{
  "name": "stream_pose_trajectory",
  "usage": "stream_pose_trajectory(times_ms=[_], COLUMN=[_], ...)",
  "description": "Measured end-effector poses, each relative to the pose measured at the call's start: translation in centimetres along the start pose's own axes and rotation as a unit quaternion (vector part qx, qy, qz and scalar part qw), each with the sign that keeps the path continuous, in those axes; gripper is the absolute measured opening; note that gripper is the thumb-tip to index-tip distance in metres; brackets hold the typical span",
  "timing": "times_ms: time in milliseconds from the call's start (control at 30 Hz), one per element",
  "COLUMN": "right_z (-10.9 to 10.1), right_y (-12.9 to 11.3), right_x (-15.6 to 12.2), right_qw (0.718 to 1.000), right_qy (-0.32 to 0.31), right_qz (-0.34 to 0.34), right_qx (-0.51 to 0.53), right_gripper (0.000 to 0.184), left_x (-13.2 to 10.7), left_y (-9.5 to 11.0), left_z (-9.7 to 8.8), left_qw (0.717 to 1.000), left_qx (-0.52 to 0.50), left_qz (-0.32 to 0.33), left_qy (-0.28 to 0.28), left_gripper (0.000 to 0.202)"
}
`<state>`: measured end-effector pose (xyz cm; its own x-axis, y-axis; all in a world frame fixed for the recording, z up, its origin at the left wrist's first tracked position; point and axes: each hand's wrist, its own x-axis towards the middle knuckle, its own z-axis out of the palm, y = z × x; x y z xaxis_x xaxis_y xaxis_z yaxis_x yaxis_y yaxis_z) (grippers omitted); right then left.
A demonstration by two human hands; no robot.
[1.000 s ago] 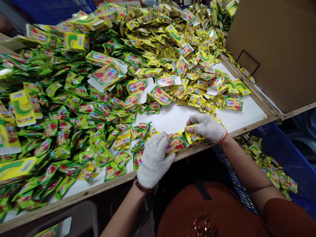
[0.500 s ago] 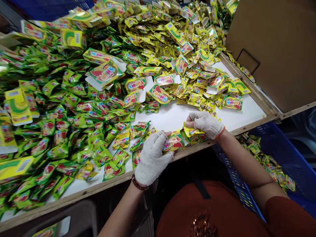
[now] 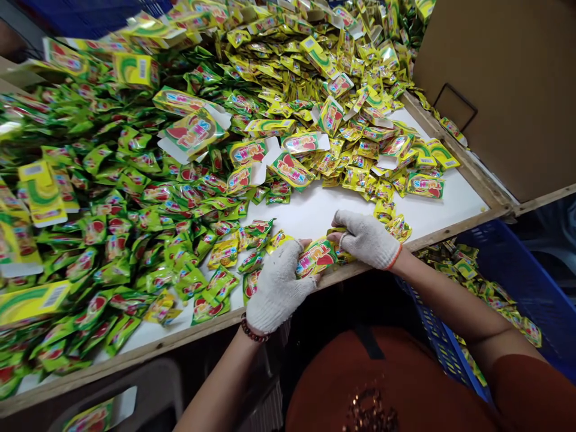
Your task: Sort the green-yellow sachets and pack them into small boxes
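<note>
My left hand (image 3: 279, 288), in a white fingerless knit glove, is closed around a small green and yellow candy box (image 3: 317, 258) near the wooden front edge. My right hand (image 3: 366, 237), gloved the same way, has its fingers bent at the right end of that box. A yellow candy packet (image 3: 336, 231) shows partly under these fingers, and how far it sits inside the box is hidden. Close by the left hand lie green candy packets (image 3: 219, 287) and another yellow packet (image 3: 224, 252).
Heaped green packets (image 3: 148, 192) fill the left of the white table (image 3: 306, 210), yellow ones (image 3: 288, 66) the back. Flat cartons (image 3: 193, 135) lie among them. A wooden rim (image 3: 441, 234) borders the table. At right are a blue crate (image 3: 508, 264) with packets and a brown board (image 3: 504, 90).
My right hand has moved left with the yellow packet, up against the end of the box. My left hand still grips the box in nearly the same place.
</note>
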<state>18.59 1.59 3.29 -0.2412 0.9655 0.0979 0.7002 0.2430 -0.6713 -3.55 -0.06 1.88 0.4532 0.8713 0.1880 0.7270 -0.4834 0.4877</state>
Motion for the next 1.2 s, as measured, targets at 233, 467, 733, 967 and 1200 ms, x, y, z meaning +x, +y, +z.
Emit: stream_pose_trajectory(times_ms=[233,467,733,967,1200], right_z=[-1.6,-1.1,-0.6,-2.9,-3.6], right_y=[0.2,0.3,0.5,-0.2,-1.5], right_x=[-0.6,-0.3,-1.3,-0.8,1.1], right_qw=[0.991,0.982,0.999,0.994,0.972], right_qy=[-0.068,-0.031,-0.001,-0.111,-0.157], right_qz=[0.033,0.074,-0.033,-0.019,-0.095], right_qx=[0.113,0.171,0.016,-0.016,-0.147], right_gripper=[0.04,0.033,0.019,0.012,0.018], left_x=[-0.3,-0.3,-0.3,-0.4,-0.5], left_y=[-0.4,-0.2,-0.1,-0.4,-0.5], left_z=[0.6,0.5,0.5,0.6,0.7], left_qw=[0.998,0.999,0.998,0.992,0.992], left_qx=[0.028,0.0,0.01,0.022,0.022], left_qz=[0.036,0.021,0.018,0.103,0.109], left_qy=[0.032,0.043,0.057,0.063,0.065], left_gripper=[0.047,0.044,0.044,0.046,0.049])
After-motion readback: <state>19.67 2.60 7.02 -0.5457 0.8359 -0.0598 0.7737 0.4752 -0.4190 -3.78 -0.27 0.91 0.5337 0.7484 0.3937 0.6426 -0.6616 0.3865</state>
